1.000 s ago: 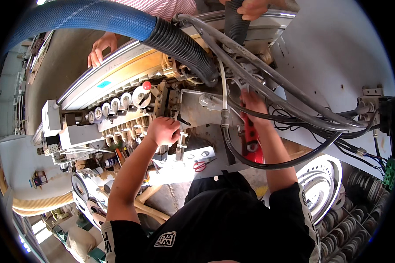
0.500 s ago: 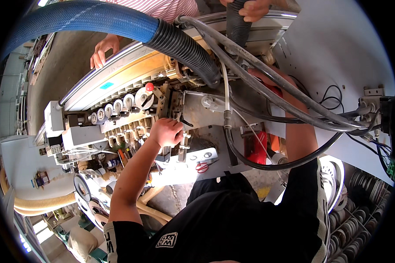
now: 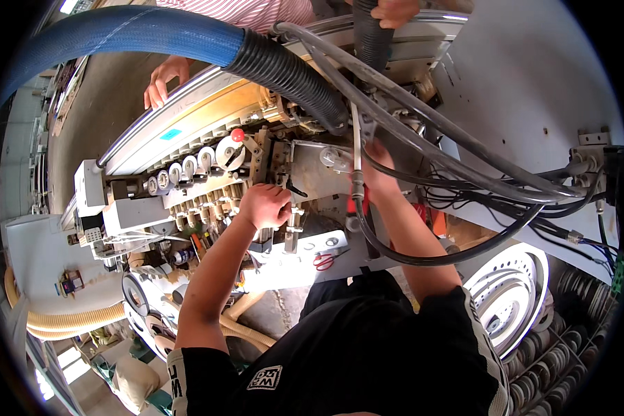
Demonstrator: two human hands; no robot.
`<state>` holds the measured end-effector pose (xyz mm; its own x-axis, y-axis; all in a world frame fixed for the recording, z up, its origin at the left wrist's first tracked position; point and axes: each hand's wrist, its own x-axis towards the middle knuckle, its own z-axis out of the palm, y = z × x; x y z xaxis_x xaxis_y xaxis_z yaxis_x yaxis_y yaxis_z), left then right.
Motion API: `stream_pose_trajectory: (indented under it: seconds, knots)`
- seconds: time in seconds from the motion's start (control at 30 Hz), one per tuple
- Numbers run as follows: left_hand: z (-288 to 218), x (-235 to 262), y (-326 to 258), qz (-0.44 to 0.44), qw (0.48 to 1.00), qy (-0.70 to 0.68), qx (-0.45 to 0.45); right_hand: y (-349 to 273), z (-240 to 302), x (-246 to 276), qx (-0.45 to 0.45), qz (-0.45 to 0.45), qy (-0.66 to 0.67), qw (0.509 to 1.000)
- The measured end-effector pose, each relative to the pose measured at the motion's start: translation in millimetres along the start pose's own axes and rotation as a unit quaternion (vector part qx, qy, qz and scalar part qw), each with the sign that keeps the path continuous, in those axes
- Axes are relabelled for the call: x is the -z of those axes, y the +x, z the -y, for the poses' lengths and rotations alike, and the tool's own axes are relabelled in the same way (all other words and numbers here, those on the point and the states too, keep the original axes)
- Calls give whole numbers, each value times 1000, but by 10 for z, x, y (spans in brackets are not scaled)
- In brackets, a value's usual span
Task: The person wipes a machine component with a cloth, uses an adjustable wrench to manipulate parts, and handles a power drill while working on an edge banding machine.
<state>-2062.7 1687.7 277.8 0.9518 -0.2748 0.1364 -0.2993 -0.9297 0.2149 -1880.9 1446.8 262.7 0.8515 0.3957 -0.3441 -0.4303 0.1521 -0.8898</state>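
Observation:
My left hand [image 3: 265, 206] is curled on the metal fittings of a long machine [image 3: 208, 187], just beside a black clamp lever [image 3: 296, 189]. Its fingers are closed, and whatever they grip is hidden. Partly behind the hoses, my right hand [image 3: 379, 170] is wrapped round a red-handled tool [image 3: 352, 206]. Grey metal shows above that fist, and red grip below it; the exact kind of tool is unclear. Left of my left hand runs a row of round white wheels [image 3: 205, 159], with a red ball knob [image 3: 238, 135] above.
A blue hose [image 3: 132, 31] with a ribbed black end [image 3: 288, 76] arches over the machine. Dark hoses [image 3: 451, 128] cross above my right arm. Red-handled scissors [image 3: 324, 261] lie on a white plate below. Another person's hand [image 3: 165, 82] rests on the far rail; another [image 3: 395, 10] holds a ribbed hose.
My right hand has come left and nearer the middle, out from behind the hoses at the right, with the red-handled tool. My left hand stays at the same fittings.

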Motion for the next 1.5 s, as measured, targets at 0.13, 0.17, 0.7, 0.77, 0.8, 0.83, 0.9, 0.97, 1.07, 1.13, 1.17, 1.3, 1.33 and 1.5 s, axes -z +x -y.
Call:
stream_pose_trajectory:
  seconds: [0.13, 0.17, 0.7, 0.77, 0.8, 0.83, 0.9, 0.97, 1.07, 1.13, 1.17, 1.3, 1.33, 1.5]
  knots:
    - [1, 23, -9, 23, 999, 24, 0, -31, 164, 694, 12, 64, -196, 979]
    - [0, 14, -19, 8, 1000, 6, -1, -59, 361, 735, -33, 85, -177, 980]
    - [-2, -11, 56, -4, 1000, 9, -11, 1064, 1519, 836, -39, 198, -563, 801]
    - [4, -28, 44, -6, 1000, 7, -8, 1010, 1286, 886, -31, 183, -451, 873]
    - [6, -44, 47, -10, 1000, 6, -6, 901, 1124, 872, -32, 149, -400, 904]
    - [19, -60, 58, -12, 1000, 3, -9, 779, 962, 870, -29, 113, -346, 931]
    - [21, -5, -93, -11, 1000, 11, 6, 466, 464, 393, -49, 46, -303, 950]
    - [7, -12, -23, -5, 1000, 3, -4, 217, -19, 112, -64, -2, -43, 997]
    - [0, 0, 18, 6, 1000, -2, -7, -88, -111, -353, -125, -83, 38, 988]
    - [-13, -4, -5, 12, 1000, -7, 1, -93, -156, -244, -109, -72, 48, 990]
    - [12, -1, -4, 10, 1000, -1, 0, -70, -138, -119, -111, -45, 73, 990]
    - [-20, 25, 43, -7, 1000, -8, 0, 12, 344, 436, -33, 28, -202, 978]
    - [-22, 27, 36, -2, 1000, -3, 1, 68, 451, 526, -43, 21, -226, 973]
    - [-9, 4, 21, -12, 1000, -4, -4, 314, 848, 734, -1, 53, -313, 948]
